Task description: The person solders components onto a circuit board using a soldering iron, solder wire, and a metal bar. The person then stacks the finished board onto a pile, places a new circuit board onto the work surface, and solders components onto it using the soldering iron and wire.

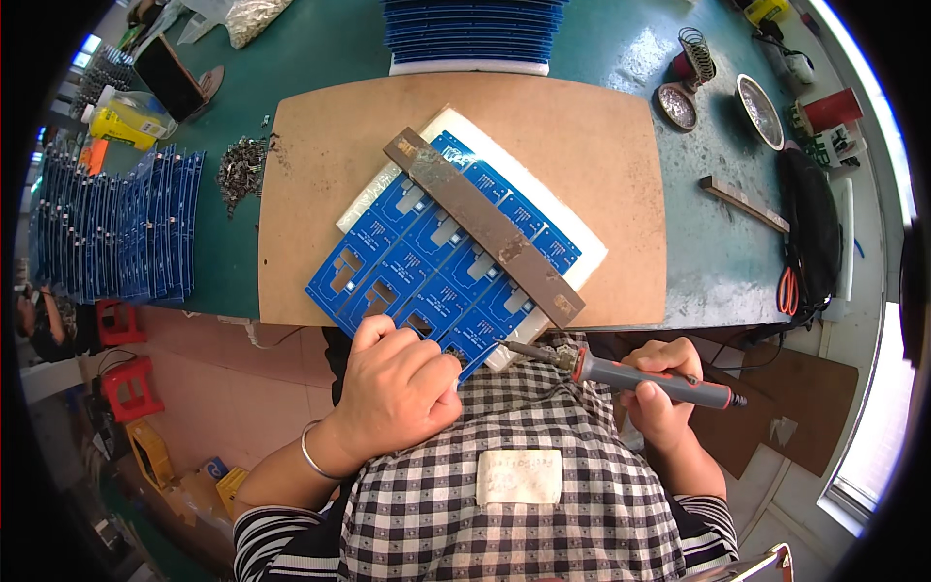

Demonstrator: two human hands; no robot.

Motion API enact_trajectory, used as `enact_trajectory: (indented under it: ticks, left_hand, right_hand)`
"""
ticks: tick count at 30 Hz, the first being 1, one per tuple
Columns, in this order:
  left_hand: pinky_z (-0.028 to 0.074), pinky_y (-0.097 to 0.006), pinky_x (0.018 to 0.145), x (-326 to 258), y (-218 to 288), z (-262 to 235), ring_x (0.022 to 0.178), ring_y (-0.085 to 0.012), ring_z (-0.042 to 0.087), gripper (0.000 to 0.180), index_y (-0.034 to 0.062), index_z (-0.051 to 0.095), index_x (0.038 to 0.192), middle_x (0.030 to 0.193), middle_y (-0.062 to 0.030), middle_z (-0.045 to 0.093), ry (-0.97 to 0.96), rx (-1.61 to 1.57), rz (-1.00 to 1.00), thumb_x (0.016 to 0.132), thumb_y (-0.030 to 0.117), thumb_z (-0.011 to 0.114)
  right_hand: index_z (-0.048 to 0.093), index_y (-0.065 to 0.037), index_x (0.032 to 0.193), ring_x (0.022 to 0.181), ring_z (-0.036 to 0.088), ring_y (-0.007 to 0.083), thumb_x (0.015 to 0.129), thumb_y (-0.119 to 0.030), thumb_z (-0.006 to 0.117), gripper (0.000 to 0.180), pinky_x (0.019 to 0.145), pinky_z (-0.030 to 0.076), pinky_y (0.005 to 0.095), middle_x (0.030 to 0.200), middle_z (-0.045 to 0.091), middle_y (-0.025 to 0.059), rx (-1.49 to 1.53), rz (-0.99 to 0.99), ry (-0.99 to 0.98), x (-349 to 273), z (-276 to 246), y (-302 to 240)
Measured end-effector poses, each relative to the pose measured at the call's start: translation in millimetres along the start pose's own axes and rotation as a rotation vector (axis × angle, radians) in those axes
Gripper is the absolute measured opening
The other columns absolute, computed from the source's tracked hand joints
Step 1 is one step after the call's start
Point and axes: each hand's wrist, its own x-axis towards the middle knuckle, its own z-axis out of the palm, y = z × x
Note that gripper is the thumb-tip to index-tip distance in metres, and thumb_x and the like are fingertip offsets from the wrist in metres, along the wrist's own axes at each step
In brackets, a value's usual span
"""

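A blue circuit board panel point(398, 260) lies slanted on a white foam pad point(582, 242), its near corner reaching past the table's front edge. Across the panel rests a long brown bar point(485, 228). My left hand point(400, 388) is closed at the near edge of the panel, fingers curled over it; its thumb tip is partly hidden. With my right hand point(669, 386) I grip a grey and orange soldering iron point(621, 374). The iron's tip points left and meets the panel's near right edge, or hovers just over it; I cannot tell which.
Under the foam lies a tan board point(621, 155) on the green table. Stacked blue panels stand at the far middle point(472, 34) and left point(126, 228). Small metal parts point(241, 170) lie in a pile. At right are an iron stand point(693, 63), a dish point(759, 112) and scissors point(788, 289).
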Motion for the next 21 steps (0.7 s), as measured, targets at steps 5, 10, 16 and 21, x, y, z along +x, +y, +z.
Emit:
enact_trajectory:
  ticks: [5, 10, 16, 21]
  left_hand:
    - [0.034, -0.036, 0.068, 1.6, 0.5, 0.1, 0.057, -0.0206, 0.046, 0.016, 0.0104, 0.054, 0.068, 0.061, -0.0015, 0.048, -0.011, 0.018, -0.001, 0.059, 0.002, 0.063]
    - [0.034, -0.035, 0.066, 4.6, 0.7, 3.4, 0.057, -0.0195, 0.043, 0.012, 0.0115, 0.049, 0.064, 0.06, -0.0014, 0.044, 0.017, 0.049, -0.007, 0.061, 0.006, 0.06]
    - [0.033, -0.035, 0.065, 6.7, 0.4, 4.3, 0.057, -0.0195, 0.042, 0.013, 0.0116, 0.048, 0.064, 0.06, -0.0017, 0.043, 0.012, 0.07, -0.002, 0.061, 0.006, 0.06]
    - [0.035, -0.034, 0.066, 8.8, 1.1, 3.8, 0.058, -0.0191, 0.044, 0.012, 0.0114, 0.05, 0.065, 0.061, -0.0016, 0.045, -0.008, 0.073, 0.004, 0.061, 0.007, 0.061]
  right_hand:
    - [0.048, -0.003, 0.091, 0.059, 0.05, 0.0116, 0.083, -0.023, 0.073, 0.033, 0.06, 0.046, 0.027, 0.072, 0.056, 0.0087, 0.041, 0.024, 0.012, 2.2, 1.2, -1.3]
    - [0.046, -0.005, 0.092, 0.053, 0.05, 0.0113, 0.084, -0.023, 0.073, 0.034, 0.06, 0.05, 0.0276, 0.071, 0.054, 0.0081, -0.002, 0.003, -0.026, 6.5, 0.6, 0.0]
    - [0.046, -0.005, 0.093, 0.054, 0.05, 0.0109, 0.083, -0.025, 0.073, 0.035, 0.058, 0.048, 0.027, 0.072, 0.055, 0.0086, -0.012, 0.006, -0.035, 10.3, 0.3, -2.4]
    - [0.051, -0.001, 0.089, 0.061, 0.049, 0.0127, 0.081, -0.017, 0.073, 0.028, 0.058, 0.041, 0.0279, 0.071, 0.056, 0.0082, 0.007, 0.026, -0.059, 17.0, 2.5, -12.3]
